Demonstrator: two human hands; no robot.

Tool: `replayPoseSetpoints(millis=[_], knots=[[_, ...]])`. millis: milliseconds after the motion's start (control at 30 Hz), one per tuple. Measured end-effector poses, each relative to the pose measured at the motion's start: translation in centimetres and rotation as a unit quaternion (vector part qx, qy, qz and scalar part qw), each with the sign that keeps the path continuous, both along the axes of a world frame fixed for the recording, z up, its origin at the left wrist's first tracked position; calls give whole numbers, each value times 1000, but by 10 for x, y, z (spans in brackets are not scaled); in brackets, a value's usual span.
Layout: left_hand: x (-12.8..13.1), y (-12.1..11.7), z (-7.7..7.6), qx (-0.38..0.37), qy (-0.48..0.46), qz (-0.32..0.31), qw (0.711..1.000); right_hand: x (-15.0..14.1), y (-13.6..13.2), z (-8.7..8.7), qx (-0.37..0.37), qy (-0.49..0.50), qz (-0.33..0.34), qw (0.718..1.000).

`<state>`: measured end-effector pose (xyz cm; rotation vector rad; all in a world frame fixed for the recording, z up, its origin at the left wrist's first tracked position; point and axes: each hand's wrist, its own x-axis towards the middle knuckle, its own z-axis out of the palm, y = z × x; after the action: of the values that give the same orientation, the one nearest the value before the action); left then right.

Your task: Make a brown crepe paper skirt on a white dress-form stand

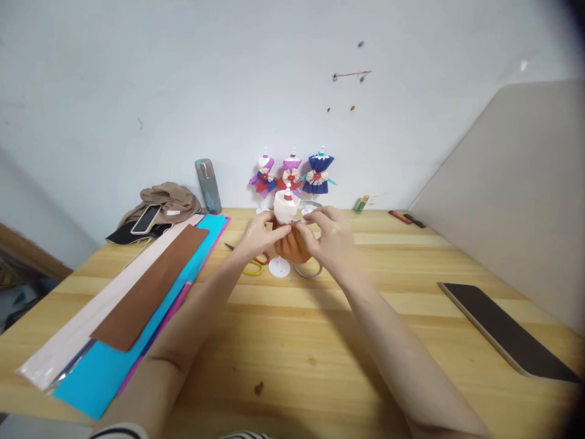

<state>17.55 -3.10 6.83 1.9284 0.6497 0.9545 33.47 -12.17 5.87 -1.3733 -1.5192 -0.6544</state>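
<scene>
In front of me stands a small white dress form (286, 208) on a round white base (279, 267). Gathered brown crepe paper (292, 249) wraps its lower half like a skirt. At the waist, my left hand (258, 235) pinches the paper's top edge from the left side. My right hand (333, 241) pinches the same edge from the right, thumb and fingers closed on it. Scissors (256, 267) with yellow and red handles lie beside the base, partly behind my left hand. A greyish ring (309, 275) lies on the other side, partly hidden by the skirt and my right hand.
Three decorated dress forms (319, 171) stand by the wall. Colored paper sheets (150, 286), a brown cloth (171, 200), a phone (146, 219) and a flask (208, 186) are leftward. To the right are a dark flat tablet-like slab (507, 329), a green tube (362, 204) and a red marker-like stick (399, 217).
</scene>
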Motion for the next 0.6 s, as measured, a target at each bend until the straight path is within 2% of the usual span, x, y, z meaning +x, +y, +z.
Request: replayPoseSetpoints(millis=[133, 400, 600], knots=[[-4, 7, 2, -22, 12, -28, 999, 3, 1, 1, -19, -8, 37, 999], [-6, 3, 5, -36, 8, -82, 996, 0, -2, 2, -3, -30, -35, 999], [-7, 3, 10, -47, 23, -136, 989, -3, 1, 0, 6, -28, -19, 999]])
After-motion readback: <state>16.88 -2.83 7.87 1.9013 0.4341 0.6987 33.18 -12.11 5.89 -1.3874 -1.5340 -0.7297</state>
